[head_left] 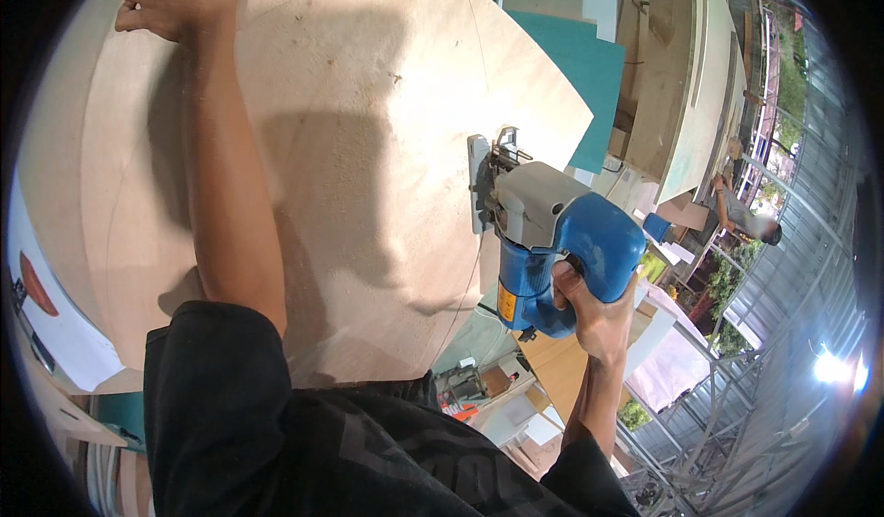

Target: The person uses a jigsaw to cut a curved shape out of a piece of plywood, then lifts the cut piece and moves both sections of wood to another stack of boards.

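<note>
A large pale plywood sheet (350, 195) lies before me, with thin curved lines drawn across it. My right hand (603, 319) grips the handle of a blue and grey jigsaw (571, 222). The saw's metal base plate sits against the sheet near its right side, along one curved line; the blade cannot be made out. My left hand (182, 0) is on the sheet at the far left, with fingers curled in. The frame's top edge cuts part of it off, so anything inside it is hidden.
A teal board (575, 75) shows past the sheet's right corner. Long wooden boards (686, 84) stand beyond it. Another person (741, 213) is farther right. Tools and offcuts (470, 388) are below the sheet, and part of a white car (64, 310) is at left.
</note>
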Demonstrator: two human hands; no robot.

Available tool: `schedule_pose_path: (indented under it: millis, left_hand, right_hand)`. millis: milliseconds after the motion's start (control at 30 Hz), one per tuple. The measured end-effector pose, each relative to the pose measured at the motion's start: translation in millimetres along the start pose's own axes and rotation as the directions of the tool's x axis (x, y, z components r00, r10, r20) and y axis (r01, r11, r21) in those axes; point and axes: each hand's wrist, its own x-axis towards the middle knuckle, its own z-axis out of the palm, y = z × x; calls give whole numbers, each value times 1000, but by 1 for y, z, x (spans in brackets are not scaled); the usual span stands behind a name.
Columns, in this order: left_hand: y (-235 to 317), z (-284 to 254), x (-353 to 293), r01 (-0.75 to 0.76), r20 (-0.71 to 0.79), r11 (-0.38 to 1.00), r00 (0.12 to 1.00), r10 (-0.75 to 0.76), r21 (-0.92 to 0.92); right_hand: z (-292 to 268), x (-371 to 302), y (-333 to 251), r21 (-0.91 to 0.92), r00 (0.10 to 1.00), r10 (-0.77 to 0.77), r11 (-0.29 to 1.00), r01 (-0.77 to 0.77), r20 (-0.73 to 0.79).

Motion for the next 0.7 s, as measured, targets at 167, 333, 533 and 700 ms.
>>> schedule_pose_path:
  millis: [167,333,533,700]
  left_hand:
    - [-3,0,-1,4,25,1000,1000,-5,15]
    - [-5,-8,-5,13,57,1000,998,-13,9]
    - [-5,-11,-10,19,61,1000,998,-17,-25]
    - [-11,-14,-10,42,76,999,996,-43,15]
  right_hand:
    - [-1,2,1,9,1000,-10,1000,10,5]
    - [0,3,2,18,1000,-22,1000,22,17]
    - [-2,2,3,26,1000,-20,999,20,22]
    - [1,4,3,18,999,-24,1000,24,35]
